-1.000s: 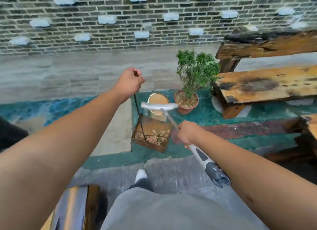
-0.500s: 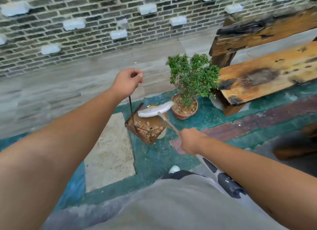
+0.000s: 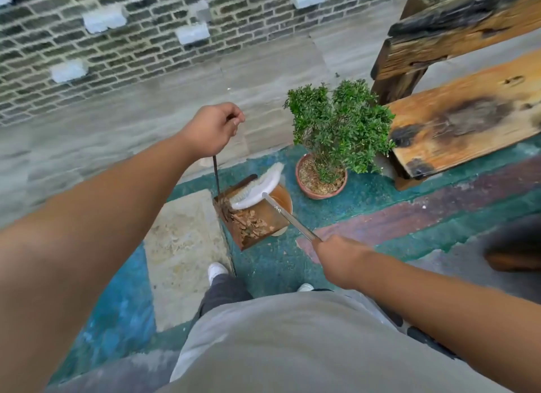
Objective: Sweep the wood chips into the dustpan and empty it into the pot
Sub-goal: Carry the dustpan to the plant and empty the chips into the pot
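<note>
Chips (image 3: 248, 221) look light and loose; left hand (image 3: 212, 129) grips the stiff dustpan (image 3: 257, 220) rod, right hand (image 3: 336, 255) fingers wrapped round the brush (image 3: 257, 187) handle over the pot (image 3: 285, 201).

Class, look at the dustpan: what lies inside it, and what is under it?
Inside the dustpan lie wood chips, with the brush head above. Beneath, a pot peeks out; its contents are covered.

No readable text, label, brand, number or sign shows anywhere in the view. The surfaces in sight carry no lettering that can be made out.
</note>
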### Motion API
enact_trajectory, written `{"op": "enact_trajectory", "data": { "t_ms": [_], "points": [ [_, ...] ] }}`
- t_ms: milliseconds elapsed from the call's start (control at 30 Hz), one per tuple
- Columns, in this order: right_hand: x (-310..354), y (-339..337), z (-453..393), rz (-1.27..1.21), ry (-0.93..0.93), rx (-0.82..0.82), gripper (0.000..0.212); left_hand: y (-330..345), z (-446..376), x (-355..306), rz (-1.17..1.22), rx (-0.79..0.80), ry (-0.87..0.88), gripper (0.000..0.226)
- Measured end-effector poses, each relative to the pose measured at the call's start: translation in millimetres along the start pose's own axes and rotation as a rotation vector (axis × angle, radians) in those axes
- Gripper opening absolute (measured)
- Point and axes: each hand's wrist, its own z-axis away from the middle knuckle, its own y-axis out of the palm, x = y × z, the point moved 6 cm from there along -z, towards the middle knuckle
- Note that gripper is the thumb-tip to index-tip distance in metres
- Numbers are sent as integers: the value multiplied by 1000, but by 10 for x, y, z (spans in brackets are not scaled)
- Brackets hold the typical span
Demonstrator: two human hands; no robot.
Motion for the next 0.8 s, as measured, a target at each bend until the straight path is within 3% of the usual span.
{"op": "enact_trajectory", "data": {
  "t_ms": [233, 467, 800],
  "points": [
    [37, -77, -140, -71, 37, -15, 56, -80, -365, 71, -124, 85, 76, 22],
    [51, -57, -302, -68, 80, 13, 47, 63, -517, 139, -222, 197, 98, 22],
    [-208, 138, -258, -105, 115, 29, 44, 157, -572, 49, -322, 221, 186, 23]
  ]
}}
